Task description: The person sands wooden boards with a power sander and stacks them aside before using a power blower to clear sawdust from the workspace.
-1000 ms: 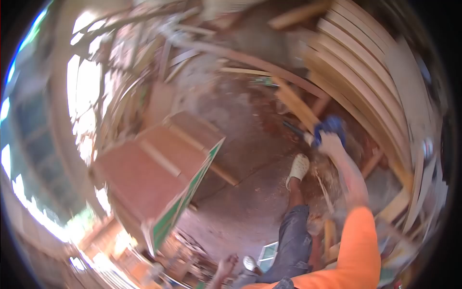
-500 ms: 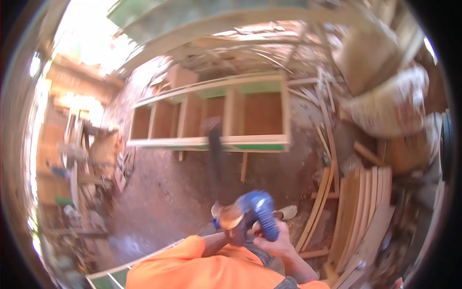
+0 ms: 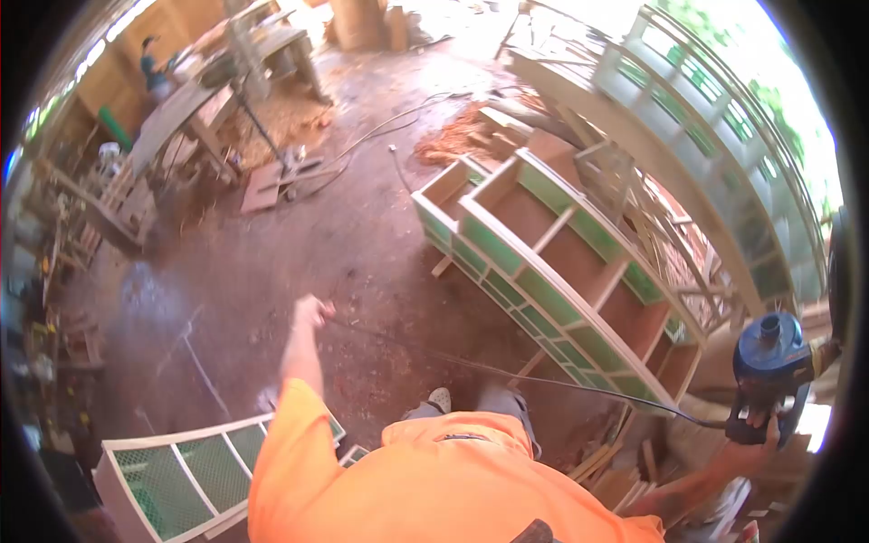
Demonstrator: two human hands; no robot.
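My left hand (image 3: 314, 310) is closed round a dark power cord (image 3: 453, 360), out ahead of me over the floor. From there the cord runs across to the right, into a blue corded power tool (image 3: 769, 348). My right hand (image 3: 759, 436), low at the right edge of the view, grips this tool by its lower part. The tool has a round blue housing with a short spout on top; its exact kind does not show. Nearest to it stands a wooden cabinet frame (image 3: 588, 312) with green mesh panels and open compartments.
A second mesh-panelled frame (image 3: 176, 471) lies at the lower left. Planks (image 3: 625, 480) are stacked at the lower right. Beyond the reddish floor (image 3: 244, 262) is a workbench (image 3: 195, 104), with a person (image 3: 154, 68) beside it. A large pale lattice frame (image 3: 697, 109) leans at upper right.
The view has swung left. The tool was in front of my body and is now out at my right. My left hand has moved away from it to the left, holding the cord.
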